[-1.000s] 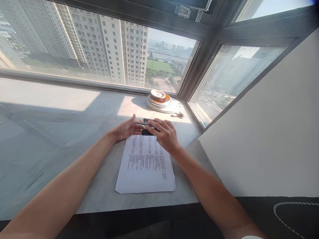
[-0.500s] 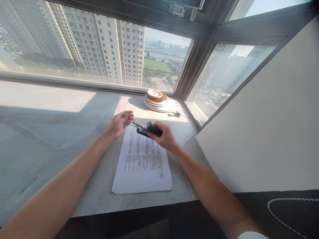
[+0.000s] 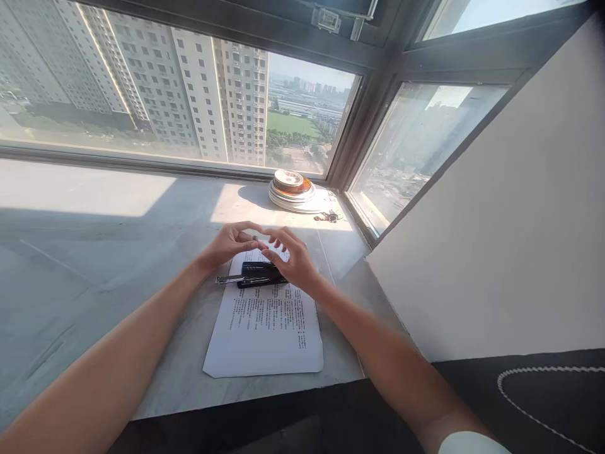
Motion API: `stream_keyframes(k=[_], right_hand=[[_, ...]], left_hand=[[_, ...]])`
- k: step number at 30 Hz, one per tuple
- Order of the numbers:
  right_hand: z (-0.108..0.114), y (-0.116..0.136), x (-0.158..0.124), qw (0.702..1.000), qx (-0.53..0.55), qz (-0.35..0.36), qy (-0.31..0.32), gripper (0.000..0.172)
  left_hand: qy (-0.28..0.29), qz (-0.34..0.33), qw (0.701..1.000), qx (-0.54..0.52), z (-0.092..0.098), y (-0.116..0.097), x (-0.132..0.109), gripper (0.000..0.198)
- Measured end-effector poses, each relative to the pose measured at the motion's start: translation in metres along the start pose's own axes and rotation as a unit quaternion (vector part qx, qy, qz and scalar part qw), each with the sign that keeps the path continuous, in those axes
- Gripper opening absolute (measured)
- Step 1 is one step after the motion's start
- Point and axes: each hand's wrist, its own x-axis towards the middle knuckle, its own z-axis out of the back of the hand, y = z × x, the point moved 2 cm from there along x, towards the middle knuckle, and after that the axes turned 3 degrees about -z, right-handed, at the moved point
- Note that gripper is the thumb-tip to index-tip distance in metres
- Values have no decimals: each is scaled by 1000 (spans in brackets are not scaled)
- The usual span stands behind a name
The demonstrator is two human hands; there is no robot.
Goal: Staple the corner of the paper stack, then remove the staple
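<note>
My left hand (image 3: 235,243) pinches a small strip of staples (image 3: 255,238) between thumb and fingers, above the far end of the printed sheets. Close beside it is my right hand (image 3: 292,255), thumb and fingers apart; whether a fingertip touches the strip I cannot tell. Below both hands a black stapler (image 3: 255,273) lies across the printed paper (image 3: 265,353), its metal staple tray (image 3: 229,279) sticking out to the left. The right hand partly covers the stapler's right end.
A stack of plates (image 3: 293,192) stands by the window corner, with a small dark tangled item (image 3: 328,217) in front. A white wall (image 3: 496,221) rises on the right. The grey stone sill (image 3: 155,384) ends at a dark drop in front. A white cord (image 3: 503,394) hangs lower right.
My right hand has let go of the stapler, which now lies on the paper. It has come near my left hand, where a small strip of staples now shows.
</note>
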Motion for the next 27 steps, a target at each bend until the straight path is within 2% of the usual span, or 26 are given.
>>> stream_keyframes(k=[2,4,6,9,10,11,13,15,16,18,20,24,27], right_hand=[[-3,0,1,1000,7,16,7,34],[-8,2,1,999,9,27,17,26],[-10,4,2,999,21,25,-1,20],[-2,0,5,998,46,4,-37,22],[5,-6,7,997,47,-12,-52,23],[14,-14,9,996,46,-36,-71,22],[40,-38,11,985,36,-111,-124,19],[68,-67,10,965,8,-212,-155,15],[81,-81,8,950,-24,-266,-165,15],[101,-104,4,929,-94,-329,-138,10],[113,-116,1,926,-129,-336,-114,9],[121,-123,-2,914,-171,-363,-57,5],[123,-123,-3,898,-189,-396,-37,3]], left_hand=[[28,6,1000,-7,-3,-1,0,53],[45,12,999,-23,-6,-3,-1,52],[48,12,998,-29,-9,-4,0,56],[29,-1,1000,-1,-10,-6,1,63],[-4,-11,1000,13,-7,-7,2,62],[-59,-21,998,26,-2,-6,3,60],[-228,-27,971,73,16,-4,1,53],[-391,10,903,177,37,1,-4,40],[-426,44,867,255,46,4,-6,30],[-415,91,821,380,58,10,-8,10],[-365,108,806,454,61,16,-9,8],[-289,110,811,496,56,22,-9,13],[-274,95,818,496,53,23,-9,7]])
